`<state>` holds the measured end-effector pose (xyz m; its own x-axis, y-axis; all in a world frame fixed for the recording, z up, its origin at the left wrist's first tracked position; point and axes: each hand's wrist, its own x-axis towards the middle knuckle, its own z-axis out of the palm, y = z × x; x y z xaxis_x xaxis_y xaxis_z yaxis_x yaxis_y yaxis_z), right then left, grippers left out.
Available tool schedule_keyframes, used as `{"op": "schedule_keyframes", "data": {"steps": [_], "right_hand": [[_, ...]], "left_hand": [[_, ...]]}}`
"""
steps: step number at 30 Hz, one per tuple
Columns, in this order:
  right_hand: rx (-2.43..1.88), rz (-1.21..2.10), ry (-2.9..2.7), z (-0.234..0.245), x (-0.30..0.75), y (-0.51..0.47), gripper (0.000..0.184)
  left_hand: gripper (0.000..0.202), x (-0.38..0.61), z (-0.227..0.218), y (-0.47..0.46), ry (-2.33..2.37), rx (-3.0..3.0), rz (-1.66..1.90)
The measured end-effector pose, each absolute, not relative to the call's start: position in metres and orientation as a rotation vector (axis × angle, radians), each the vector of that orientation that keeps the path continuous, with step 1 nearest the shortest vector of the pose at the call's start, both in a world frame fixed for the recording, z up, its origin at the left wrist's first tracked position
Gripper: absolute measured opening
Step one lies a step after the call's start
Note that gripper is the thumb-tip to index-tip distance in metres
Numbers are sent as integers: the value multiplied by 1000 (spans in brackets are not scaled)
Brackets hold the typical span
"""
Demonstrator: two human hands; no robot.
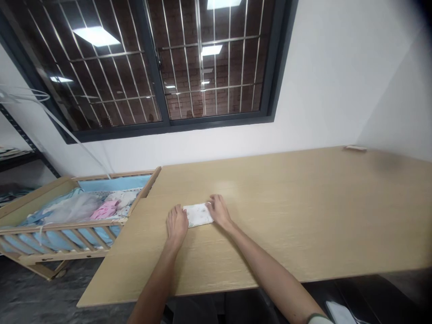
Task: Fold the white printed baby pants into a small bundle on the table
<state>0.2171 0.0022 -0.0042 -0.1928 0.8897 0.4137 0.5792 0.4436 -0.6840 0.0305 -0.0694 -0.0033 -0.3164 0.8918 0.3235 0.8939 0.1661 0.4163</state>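
A small folded white cloth (198, 215) with a faint print lies flat on the wooden tabletop, between my two hands. My left hand (177, 222) grips its left edge, palm down, with the thumb against the cloth and the fingers bent beside it. At the opposite end, my right hand (220, 211) has the upper right corner, its thumb over the fabric and its fingers curled just beyond. Parts of both fingertips are hidden from this angle.
The light wooden table (303, 211) reaches to the wall under a barred window (209, 67). A wooden crib (60, 234) with blue lining stands at the left, holding pink cloth (105, 210) and other fabrics. A small flat item (355, 148) lies at the far right edge.
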Motion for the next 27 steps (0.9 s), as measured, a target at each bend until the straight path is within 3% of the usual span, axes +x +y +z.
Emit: {"op": "schedule_keyframes", "data": {"steps": [6, 10, 20, 27], "right_hand": [[-788, 272, -2507, 1, 207, -23, 54], [-808, 286, -2643, -4, 206, -26, 58], [-1055, 372, -2585, 0, 231, -19, 67], [-864, 262, -2559, 18, 243, -24, 61]], "left_hand": [[68, 55, -20, -74, -1944, -2274, -947], [77, 54, -34, -78, -2049, -2329, -766], [78, 42, -38, -81, -2021, -2239, -611], [67, 31, -27, -83, -1926, -2332, -678]]}}
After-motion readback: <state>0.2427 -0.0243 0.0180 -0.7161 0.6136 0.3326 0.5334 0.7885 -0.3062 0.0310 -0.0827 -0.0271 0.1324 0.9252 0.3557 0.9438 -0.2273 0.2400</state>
